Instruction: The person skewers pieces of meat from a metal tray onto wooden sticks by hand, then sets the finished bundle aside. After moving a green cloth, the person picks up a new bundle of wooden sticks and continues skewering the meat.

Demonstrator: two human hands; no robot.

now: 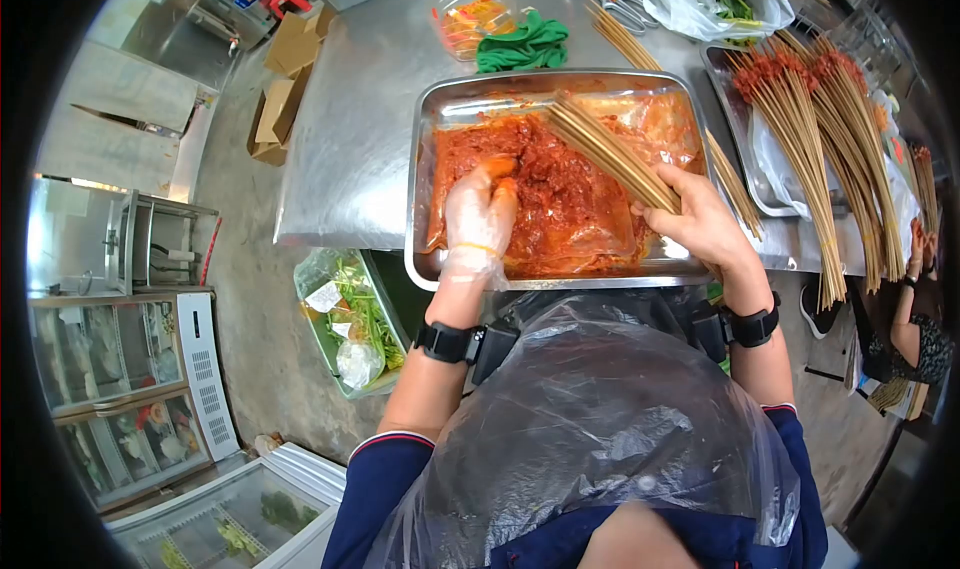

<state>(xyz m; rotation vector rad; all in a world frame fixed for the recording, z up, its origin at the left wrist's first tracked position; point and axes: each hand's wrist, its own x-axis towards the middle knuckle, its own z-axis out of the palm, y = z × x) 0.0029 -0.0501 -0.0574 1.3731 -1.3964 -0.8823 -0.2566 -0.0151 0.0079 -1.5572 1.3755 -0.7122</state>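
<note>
A deep metal tray [424,119] holds red, sauce-coated meat [560,184]. My left hand [478,214], in a clear plastic glove with a yellow band at the wrist, is at the tray's left side. Its sauce-stained fingers are curled together at the meat, and their tips are partly hidden. A bundle of bamboo skewers [605,149] is gripped in my bare right hand [700,219], over the tray's right side. The bundle slants up and left, its far ends above the meat.
Finished meat skewers [800,99] lie fanned on a second tray [722,89] at right. Behind are a green cloth [525,41], a clear container [470,19], scissors [620,7] and a bag of greens [715,4]. A green crate [360,319] stands below; another person's arm [908,314] shows at far right.
</note>
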